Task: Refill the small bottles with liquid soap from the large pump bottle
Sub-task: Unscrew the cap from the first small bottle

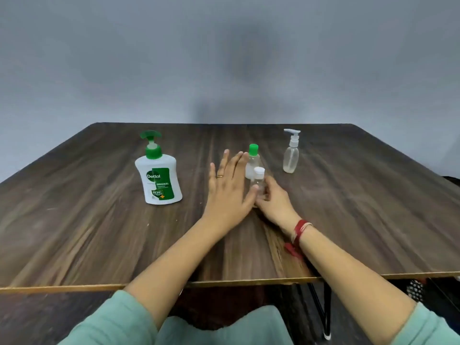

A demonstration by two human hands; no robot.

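My right grip (pixel 272 197) is curling around the lower body of the white-capped bottle (pixel 258 181), which is standing upright near the centre of the counter (pixel 99 232). My left grip (pixel 227 188) is spreading wide, fingers straight, with the thumb touching the same bottle from the left. The green-capped bottle (pixel 252 160) is standing just behind it on the far side. The small pump bottle (pixel 290 158) is standing apart at far right. The large pump bottle (pixel 159 178) is standing upright to the left, apart from both grips

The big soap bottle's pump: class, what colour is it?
Green; the head view shows the pump atop the white soap bottle.
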